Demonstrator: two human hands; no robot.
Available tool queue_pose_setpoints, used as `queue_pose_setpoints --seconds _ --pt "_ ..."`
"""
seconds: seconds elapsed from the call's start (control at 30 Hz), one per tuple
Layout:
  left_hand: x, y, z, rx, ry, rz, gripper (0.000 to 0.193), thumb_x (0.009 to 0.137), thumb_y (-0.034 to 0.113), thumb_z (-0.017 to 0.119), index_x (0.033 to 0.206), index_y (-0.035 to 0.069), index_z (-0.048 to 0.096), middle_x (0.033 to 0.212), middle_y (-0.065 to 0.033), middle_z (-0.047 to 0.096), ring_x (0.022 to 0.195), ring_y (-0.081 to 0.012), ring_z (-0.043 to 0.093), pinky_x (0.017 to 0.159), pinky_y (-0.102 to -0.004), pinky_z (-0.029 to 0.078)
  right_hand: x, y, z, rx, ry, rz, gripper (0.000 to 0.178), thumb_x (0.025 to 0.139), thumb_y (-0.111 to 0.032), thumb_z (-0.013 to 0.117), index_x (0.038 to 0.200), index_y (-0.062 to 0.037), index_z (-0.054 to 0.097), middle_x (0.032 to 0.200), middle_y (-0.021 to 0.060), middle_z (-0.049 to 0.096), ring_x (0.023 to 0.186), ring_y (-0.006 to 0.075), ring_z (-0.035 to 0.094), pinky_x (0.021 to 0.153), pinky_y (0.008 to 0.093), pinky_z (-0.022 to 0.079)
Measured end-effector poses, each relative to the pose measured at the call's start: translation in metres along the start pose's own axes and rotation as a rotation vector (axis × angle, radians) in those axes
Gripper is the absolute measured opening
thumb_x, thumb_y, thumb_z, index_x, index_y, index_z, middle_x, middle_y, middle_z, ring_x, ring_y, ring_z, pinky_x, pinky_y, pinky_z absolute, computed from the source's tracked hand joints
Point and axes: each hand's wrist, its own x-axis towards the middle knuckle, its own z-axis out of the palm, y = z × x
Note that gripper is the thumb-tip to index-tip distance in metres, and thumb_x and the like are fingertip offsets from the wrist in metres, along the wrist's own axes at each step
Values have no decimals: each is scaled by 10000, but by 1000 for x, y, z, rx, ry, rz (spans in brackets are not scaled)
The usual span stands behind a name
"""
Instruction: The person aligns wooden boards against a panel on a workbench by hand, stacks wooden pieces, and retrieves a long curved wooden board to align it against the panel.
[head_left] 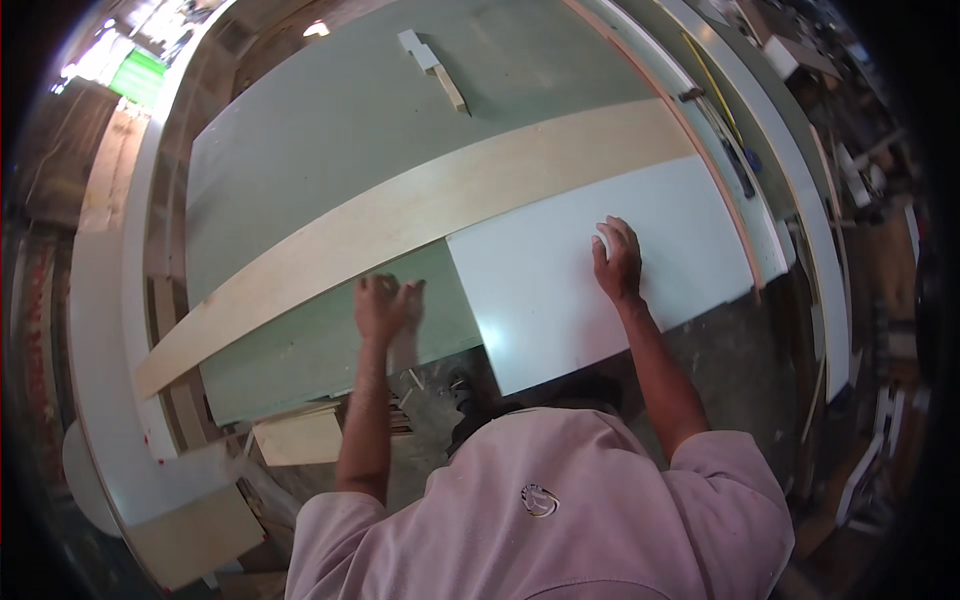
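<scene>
The panel (540, 280) is plain white, with a bluish-white glare towards its near left corner. Just beyond the panel, the strip (400, 210) is pale cream-tan. To the panel's left, and beyond it past the strip, the tabletop (300, 150) is a muted grey-green. Along the panel's right side, the edging (690, 130) is reddish brown. Far beyond the panel, the block (418, 50) is whitish and the stick (450, 88) light tan. Nearer than the panel, the shirt (620, 510) is dusty pink with a small dark-and-gold emblem (540, 500). Far left beyond the panel, a patch (138, 77) glows bright green.
</scene>
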Motion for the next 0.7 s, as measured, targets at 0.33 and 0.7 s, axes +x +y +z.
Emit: queue_pose_setpoints --seconds 0.33,0.7 --pt "120 -96 -34 293 -161 562 1162 779 652 758 1632 84 211 1674 -284 145 1576 -399 97 1266 -571 86 -62 -120 19 -56 16 22 224 886 -140 673 1077 -25 691 1243 208 649 1202 404 599 1059 478 469" --pt "124 -92 -25 350 -208 578 1192 798 660 737 1648 88 128 1686 -289 61 1584 -406 17 1266 -583 18 -88 -111 -51 -205 78 89 178 854 -90 700 1012 -10 697 1170 177 665 1109 371 635 957 459 520"
